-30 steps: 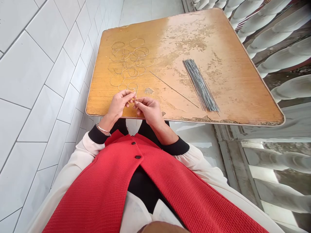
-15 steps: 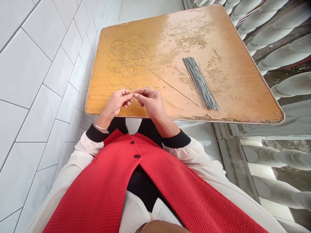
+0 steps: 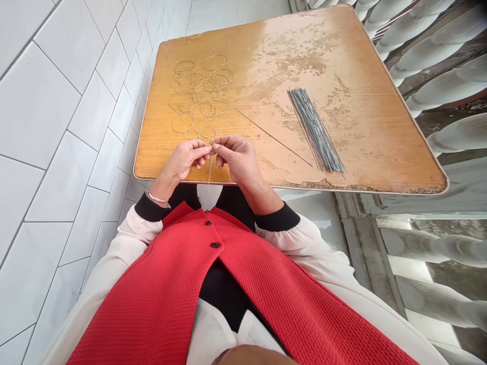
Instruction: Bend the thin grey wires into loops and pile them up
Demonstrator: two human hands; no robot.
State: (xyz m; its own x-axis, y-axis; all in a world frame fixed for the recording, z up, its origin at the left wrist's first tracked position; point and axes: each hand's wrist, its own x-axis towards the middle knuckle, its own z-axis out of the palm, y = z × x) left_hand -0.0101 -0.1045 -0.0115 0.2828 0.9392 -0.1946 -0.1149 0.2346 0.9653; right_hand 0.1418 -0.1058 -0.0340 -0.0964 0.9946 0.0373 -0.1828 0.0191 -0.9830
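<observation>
Watching remotely, I see the left hand [image 3: 184, 158] and right hand [image 3: 239, 159] pinching a thin wire [image 3: 210, 169] above the table edge [image 3: 312, 186], grey wire bundle [image 3: 316, 131] well apart

Okay so the bit of wire [image 3: 209, 171] pinched between the left hand [image 3: 189, 158] and right hand [image 3: 238, 158] is covered by fingertips, can't see how it's bent there. Wire loops [image 3: 202, 101] overlap too much to count, bundle [image 3: 316, 132] strands are way too thin. Tabletop [image 3: 380, 126] hides most of the legs [image 3: 186, 196]; picture edges chop the tiled wall [image 3: 49, 177] and balusters [image 3: 452, 83].
</observation>
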